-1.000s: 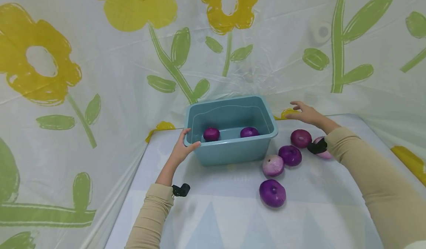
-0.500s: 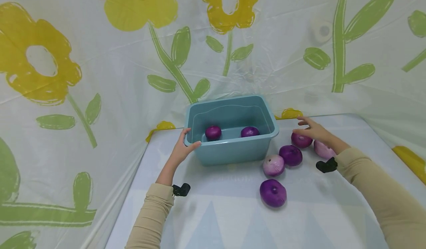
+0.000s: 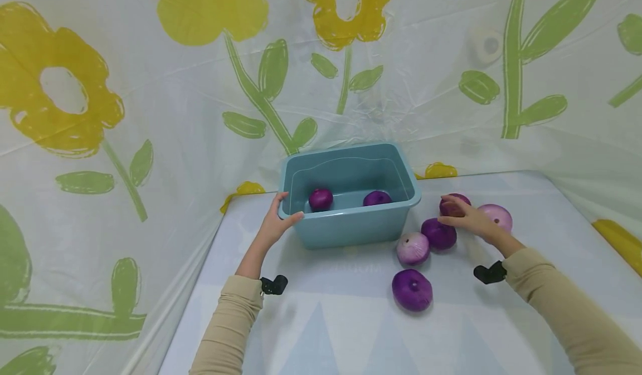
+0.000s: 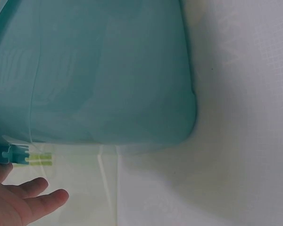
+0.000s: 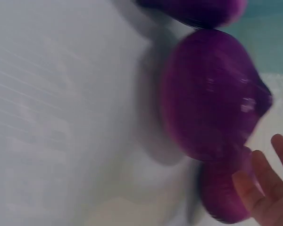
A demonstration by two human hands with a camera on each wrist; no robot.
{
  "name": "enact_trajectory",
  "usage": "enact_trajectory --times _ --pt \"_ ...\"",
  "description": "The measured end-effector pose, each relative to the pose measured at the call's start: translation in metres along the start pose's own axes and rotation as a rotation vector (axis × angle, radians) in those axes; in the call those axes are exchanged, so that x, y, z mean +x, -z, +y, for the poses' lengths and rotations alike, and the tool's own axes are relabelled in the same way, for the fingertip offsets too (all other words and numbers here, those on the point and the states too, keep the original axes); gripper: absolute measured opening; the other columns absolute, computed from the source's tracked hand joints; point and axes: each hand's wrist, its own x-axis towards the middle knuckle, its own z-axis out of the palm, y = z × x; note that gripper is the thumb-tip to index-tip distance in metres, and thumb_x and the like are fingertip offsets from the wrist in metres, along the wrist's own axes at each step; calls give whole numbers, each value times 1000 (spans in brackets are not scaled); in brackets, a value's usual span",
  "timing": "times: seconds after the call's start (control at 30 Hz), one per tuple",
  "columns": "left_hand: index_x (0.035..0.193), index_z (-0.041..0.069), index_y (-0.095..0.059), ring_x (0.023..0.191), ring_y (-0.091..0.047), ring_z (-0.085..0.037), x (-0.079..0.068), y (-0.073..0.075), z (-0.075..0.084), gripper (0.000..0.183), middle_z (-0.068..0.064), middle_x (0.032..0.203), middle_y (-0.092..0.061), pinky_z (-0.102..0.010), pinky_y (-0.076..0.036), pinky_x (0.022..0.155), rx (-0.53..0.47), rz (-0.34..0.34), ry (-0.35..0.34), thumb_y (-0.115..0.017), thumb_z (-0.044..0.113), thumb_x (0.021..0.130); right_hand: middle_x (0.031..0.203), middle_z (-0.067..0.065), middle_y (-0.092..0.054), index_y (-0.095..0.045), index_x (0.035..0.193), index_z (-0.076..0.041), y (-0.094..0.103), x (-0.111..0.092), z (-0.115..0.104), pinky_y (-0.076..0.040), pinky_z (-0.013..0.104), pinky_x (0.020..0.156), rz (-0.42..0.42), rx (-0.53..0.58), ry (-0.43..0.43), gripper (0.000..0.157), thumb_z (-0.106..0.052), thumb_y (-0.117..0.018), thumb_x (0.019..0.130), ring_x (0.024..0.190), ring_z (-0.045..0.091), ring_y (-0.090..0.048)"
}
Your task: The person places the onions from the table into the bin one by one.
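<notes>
A light blue plastic bin (image 3: 351, 227) holds two purple onions, one (image 3: 321, 199) on the left and another (image 3: 377, 198) on the right. At its front left corner my left hand (image 3: 273, 224) rests against the rim, thumb along the front, fingers by the left side. The left wrist view shows those fingers (image 4: 47, 201) fairly straight. My right hand (image 3: 471, 219) hovers with spread fingers over a dark purple onion (image 3: 440, 235) and partly covers a reddish one (image 3: 455, 202) behind it. The right wrist view shows a blurred onion (image 5: 210, 96) beside the right fingers (image 5: 266, 176).
More onions lie right of the bin: a pale one (image 3: 413, 248) near its front corner, a purple one (image 3: 412, 290) closer to me, and a pink one (image 3: 497, 217) beyond my right hand. A flowered curtain (image 3: 411, 96) hangs behind the white-covered table (image 3: 351, 313).
My right hand has come down and toward me, from right of the bin to over the onions. The pink onion has turned slightly. My left hand stays at the bin's corner.
</notes>
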Motion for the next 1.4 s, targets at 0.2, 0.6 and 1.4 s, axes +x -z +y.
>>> enact_trajectory --times 0.2,0.6,1.4 --pt "142 21 -19 137 -18 -35 1 0 0 78 -10 152 -12 -57 -27 103 -3 -4 -6 -64 41 82 138 29 -31 -20 142 -1 -16 -5 14 -30 61 98 19 49 68 71 -27 -59 88 124 46 -31" --pt "142 23 -19 137 -18 -35 0 -1 0 76 -10 152 -14 -57 -27 103 -4 3 2 -64 41 82 142 33 -16 -16 144 -8 -36 -3 44 -25 65 96 -25 31 12 86 -24 -69 79 123 51 -27" --pt "142 23 -19 137 -18 -35 -1 0 -1 77 -9 152 -13 -57 -28 102 -7 4 -7 -64 41 82 135 37 -24 -16 141 -6 -24 -2 27 -30 64 95 78 -35 -7 88 -30 -71 78 118 52 -34"
